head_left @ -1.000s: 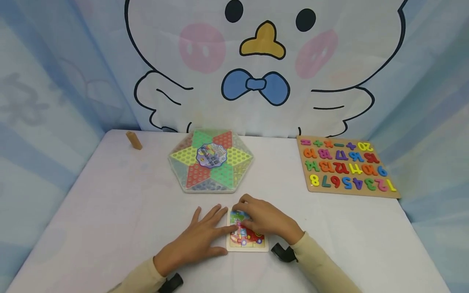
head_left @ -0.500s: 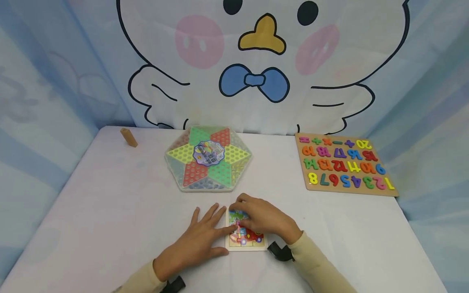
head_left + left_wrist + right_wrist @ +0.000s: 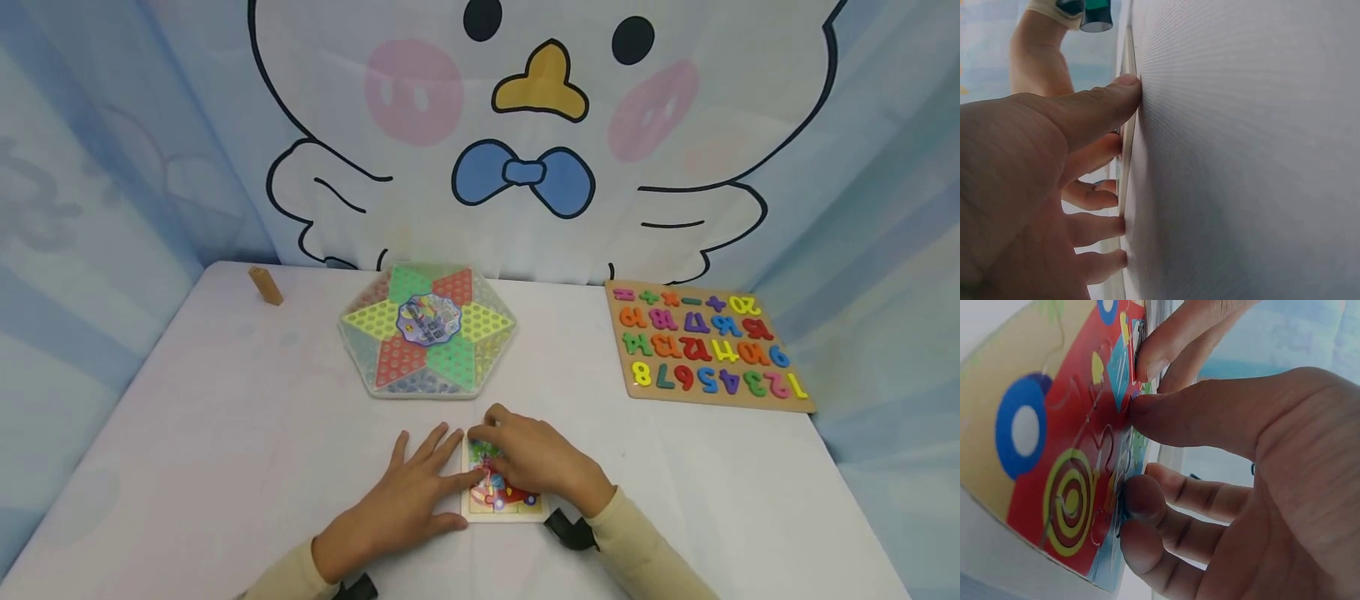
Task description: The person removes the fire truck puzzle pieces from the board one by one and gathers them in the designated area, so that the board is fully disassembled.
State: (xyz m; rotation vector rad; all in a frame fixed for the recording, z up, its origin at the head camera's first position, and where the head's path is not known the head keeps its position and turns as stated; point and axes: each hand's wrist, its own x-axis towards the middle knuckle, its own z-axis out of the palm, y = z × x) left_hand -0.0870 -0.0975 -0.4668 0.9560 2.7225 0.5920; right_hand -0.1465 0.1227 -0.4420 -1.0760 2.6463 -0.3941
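A small jigsaw puzzle with a red car picture and a pale border lies flat near the front of the table. My left hand, fingers spread, rests along its left side, and the forefinger reaches onto the picture. In the left wrist view, the thumb touches the puzzle's thin edge. My right hand bends over the upper part of the puzzle. Its thumb and bent fingertips touch the picture in the right wrist view. Whether they pinch a piece is hidden.
A hexagonal Chinese checkers box lies behind the puzzle. To the back right is a wooden number board with coloured numerals. A small wooden block is at the back left. A printed curtain hangs behind the table.
The head view has shifted slightly. My right hand has turned a little over the puzzle and its fingers stay at the upper part. The left hand keeps its place.
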